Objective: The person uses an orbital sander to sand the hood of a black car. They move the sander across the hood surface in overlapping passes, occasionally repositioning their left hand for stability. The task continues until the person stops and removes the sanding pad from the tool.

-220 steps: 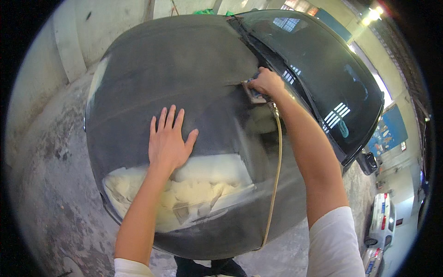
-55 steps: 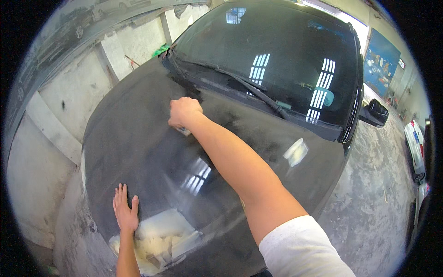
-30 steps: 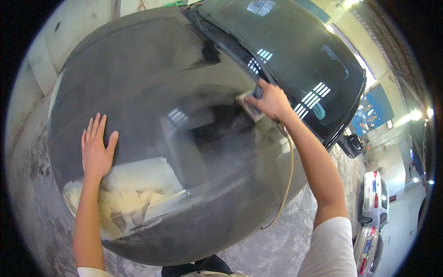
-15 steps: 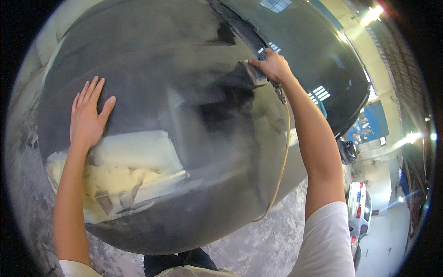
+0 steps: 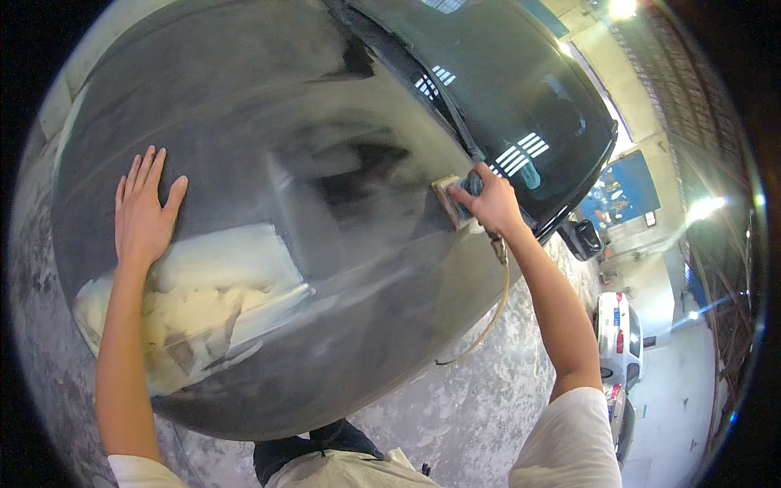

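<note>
My left hand (image 5: 146,215) lies flat with fingers spread on the dull grey car hood (image 5: 211,114), just above a large pale filler patch (image 5: 195,313) near the hood's edge. My right hand (image 5: 494,203) is closed on a sander (image 5: 450,201) with a rectangular pad, which rests on the hood beside the windscreen edge. A thin tan air hose (image 5: 495,321) runs from the tool's rear fitting down over the hood's edge. The hood has mottled dark and scuffed areas, with a paler strip left of the sander.
The dark windscreen (image 5: 537,89) with its wiper borders the hood, and a side mirror (image 5: 583,241) juts out at right. Beyond are a blue wall board (image 5: 626,183), a white car (image 5: 620,333) with another behind, and bright lamps. Mottled concrete floor (image 5: 439,398) surrounds the hood.
Since half a second ago my right hand and the sander have come lower in view along the windscreen side. My left hand stays flat on the hood. Earlier, my view faced the windscreen more.
</note>
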